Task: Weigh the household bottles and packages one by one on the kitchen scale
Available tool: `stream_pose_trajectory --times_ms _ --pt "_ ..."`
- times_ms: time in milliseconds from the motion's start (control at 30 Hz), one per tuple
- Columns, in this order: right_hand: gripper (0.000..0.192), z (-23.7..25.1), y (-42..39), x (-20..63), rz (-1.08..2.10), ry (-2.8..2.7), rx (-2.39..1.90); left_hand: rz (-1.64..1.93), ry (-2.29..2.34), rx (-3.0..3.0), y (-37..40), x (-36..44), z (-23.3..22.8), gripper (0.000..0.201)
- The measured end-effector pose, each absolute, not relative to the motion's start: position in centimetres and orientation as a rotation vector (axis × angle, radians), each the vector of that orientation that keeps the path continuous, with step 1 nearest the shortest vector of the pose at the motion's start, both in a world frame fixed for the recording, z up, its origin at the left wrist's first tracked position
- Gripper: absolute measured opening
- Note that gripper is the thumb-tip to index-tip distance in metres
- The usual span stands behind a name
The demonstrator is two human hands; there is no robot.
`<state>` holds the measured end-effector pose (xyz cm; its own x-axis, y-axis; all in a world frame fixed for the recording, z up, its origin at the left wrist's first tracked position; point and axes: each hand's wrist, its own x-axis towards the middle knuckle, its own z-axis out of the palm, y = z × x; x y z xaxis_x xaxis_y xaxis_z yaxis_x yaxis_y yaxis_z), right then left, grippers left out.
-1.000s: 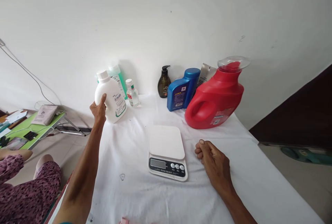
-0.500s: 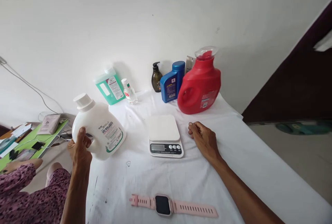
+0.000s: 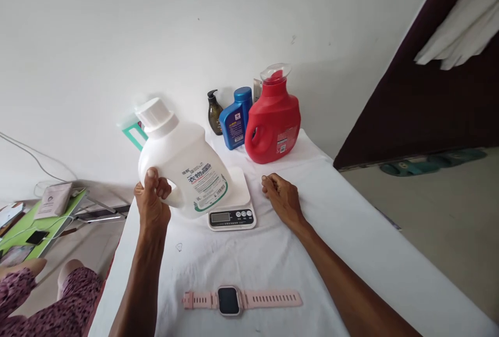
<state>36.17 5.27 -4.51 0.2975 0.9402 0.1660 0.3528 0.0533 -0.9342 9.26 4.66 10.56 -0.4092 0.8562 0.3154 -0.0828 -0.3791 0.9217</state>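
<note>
My left hand [image 3: 152, 203] grips the handle of a white detergent bottle [image 3: 183, 159] with a white cap and a green-edged label, holding it tilted in the air over the left part of a small white kitchen scale [image 3: 235, 207]. My right hand [image 3: 281, 196] rests loosely curled on the white cloth just right of the scale, holding nothing. A pink smartwatch [image 3: 234, 299] lies flat on the cloth near me.
At the back by the wall stand a red detergent jug [image 3: 273, 116], a blue bottle [image 3: 235, 118], a dark pump bottle [image 3: 214, 113] and a green bottle [image 3: 133, 131] partly hidden. A low green table [image 3: 35, 220] with small items sits left. Another person's patterned sleeve [image 3: 23, 303] shows at lower left.
My left hand lifted the white bottle from the back row and carried it toward me, then right over the scale. The view shifted left, bringing the watch into sight. My right hand stayed put.
</note>
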Motion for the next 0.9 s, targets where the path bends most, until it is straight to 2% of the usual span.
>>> stream_pose_trajectory --times_ms 367,667,900 --pt "0.042 -4.7 5.4 36.2 0.740 -1.215 -1.487 1.767 1.189 1.194 7.0 14.3 9.4 0.073" --pt "0.040 -4.8 5.6 36.3 0.690 -1.263 -1.524 1.681 1.211 1.293 7.6 13.8 9.5 0.073" --pt "0.038 -4.8 5.4 36.3 0.713 -1.242 -1.525 1.557 1.196 1.515 6.8 11.9 8.7 0.064"
